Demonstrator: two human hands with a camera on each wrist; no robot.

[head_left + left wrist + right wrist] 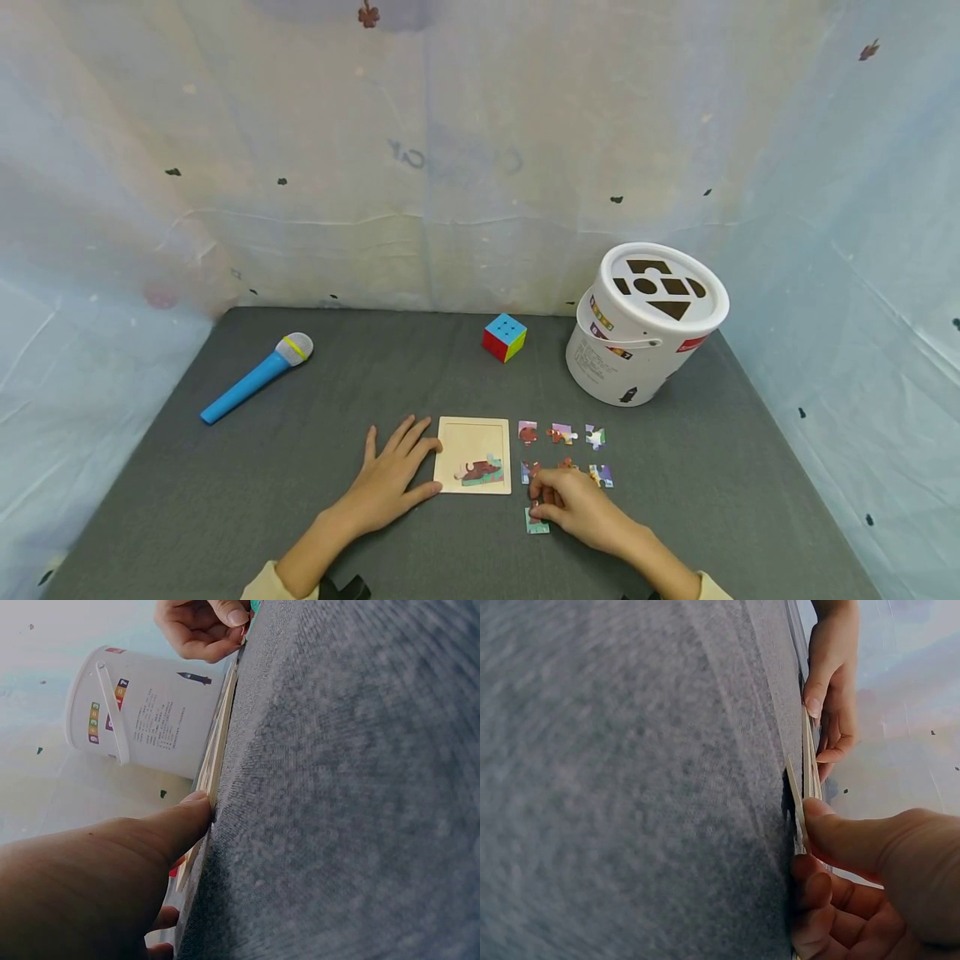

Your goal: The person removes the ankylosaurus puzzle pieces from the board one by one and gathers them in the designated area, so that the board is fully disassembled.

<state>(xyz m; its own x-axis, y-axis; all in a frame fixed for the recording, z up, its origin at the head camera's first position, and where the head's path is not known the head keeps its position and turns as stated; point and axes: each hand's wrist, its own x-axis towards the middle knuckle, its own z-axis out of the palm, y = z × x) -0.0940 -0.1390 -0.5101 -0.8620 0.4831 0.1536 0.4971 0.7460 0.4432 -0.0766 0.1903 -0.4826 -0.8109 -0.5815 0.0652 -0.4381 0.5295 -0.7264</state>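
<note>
A square wooden puzzle board (472, 433) lies flat on the table, with joined puzzle pieces (481, 472) in its lower right part. My left hand (390, 479) has its fingers spread, and its thumb and forefinger touch the board's left edge. To the right of the board, my right hand (581, 507) pinches a puzzle piece (537, 527) between thumb and fingers. In the right wrist view this puzzle piece (794, 793) is tilted, with one edge off the cloth. Several loose puzzle pieces (562, 433) lie in rows beyond that hand, some partly covered by it.
A white lidded bucket (622, 362) with shaped holes stands at the back right. Behind the board sits a coloured puzzle cube (504, 337). A blue toy microphone (255, 379) lies at the left on the grey tabletop (375, 367). Pale sheeting (450, 167) hangs around the table.
</note>
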